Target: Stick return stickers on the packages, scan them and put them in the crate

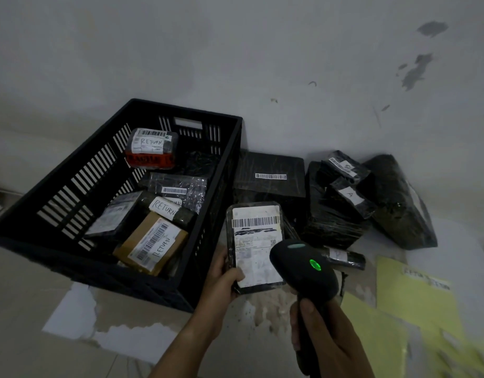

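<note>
our right hand point(325, 336) is nearest us, its fingers and thumb curled tight round the handle of the black scanner point(303, 271). the scanner's head rises beyond the grip and shows a lit green light point(315, 265) on top. just left of that grip and a little farther out, our left hand point(224, 282) clamps the package point(255, 241) by its lower left edge, with the thumb lying on its face and the fingers wrapped at its side. the package is outside the crate, just right of the crate's right wall. its white shipping label faces us, with a barcode near the top. from where we look, the scanner head covers the package's lower right corner.

left of the left hand's grip sits the black slotted crate point(71, 186) on the floor, its near right corner just beside our left wrist. inside, closest to that grip, lies a brown box point(150, 242) with "return" written on its label. beyond it we see a dark parcel point(165, 207) with a white "return" sticker, a clear-wrapped parcel point(178, 186) with a barcode strip, and a red-banded parcel point(152, 148) marked "return" near the far wall.

beyond the held package, a flat black package point(270, 175) lies on the floor. right of it, a heap of black wrapped packages point(336, 208) rests against the wall. right of the scanner grip, yellow sheets point(415, 296) lie on the floor.
</note>
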A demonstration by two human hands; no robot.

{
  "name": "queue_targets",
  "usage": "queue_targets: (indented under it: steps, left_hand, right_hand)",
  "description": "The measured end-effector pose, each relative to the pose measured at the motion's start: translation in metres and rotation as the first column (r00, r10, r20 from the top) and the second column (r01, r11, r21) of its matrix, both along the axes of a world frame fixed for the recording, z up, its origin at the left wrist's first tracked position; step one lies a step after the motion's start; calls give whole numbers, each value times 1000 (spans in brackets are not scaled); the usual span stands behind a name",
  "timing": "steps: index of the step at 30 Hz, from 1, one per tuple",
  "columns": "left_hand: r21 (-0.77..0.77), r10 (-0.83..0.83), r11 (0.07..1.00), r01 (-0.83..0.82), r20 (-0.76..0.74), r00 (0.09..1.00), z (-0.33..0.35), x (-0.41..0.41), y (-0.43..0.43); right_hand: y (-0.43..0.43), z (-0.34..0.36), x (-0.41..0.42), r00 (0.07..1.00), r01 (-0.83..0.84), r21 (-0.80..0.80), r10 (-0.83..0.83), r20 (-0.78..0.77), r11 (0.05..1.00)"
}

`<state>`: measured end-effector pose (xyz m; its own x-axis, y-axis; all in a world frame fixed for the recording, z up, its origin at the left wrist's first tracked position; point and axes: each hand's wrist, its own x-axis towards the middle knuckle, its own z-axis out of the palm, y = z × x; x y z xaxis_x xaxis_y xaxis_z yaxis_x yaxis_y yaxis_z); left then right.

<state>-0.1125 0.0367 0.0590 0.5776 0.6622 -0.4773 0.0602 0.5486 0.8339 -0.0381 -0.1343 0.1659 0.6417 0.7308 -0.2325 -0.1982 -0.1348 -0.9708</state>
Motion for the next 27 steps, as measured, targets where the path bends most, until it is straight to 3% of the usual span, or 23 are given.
queue_targets:
  steps: [8,17,27]
  left_hand:
    - [-18,-2,1000,3,47,999,-1,2,0]
    - [-25,7,1000,-5,74,997,-3,3,5]
    - [-24,-9,1000,11,86,996,-1,5,8]
  right_hand:
    - [7,-2,0,995,3,-22,-1,97,1000]
    - [12,-1,-5,997,74,33,-75,1,997]
    - [13,-9,-7,995,92,4,-92,35,996]
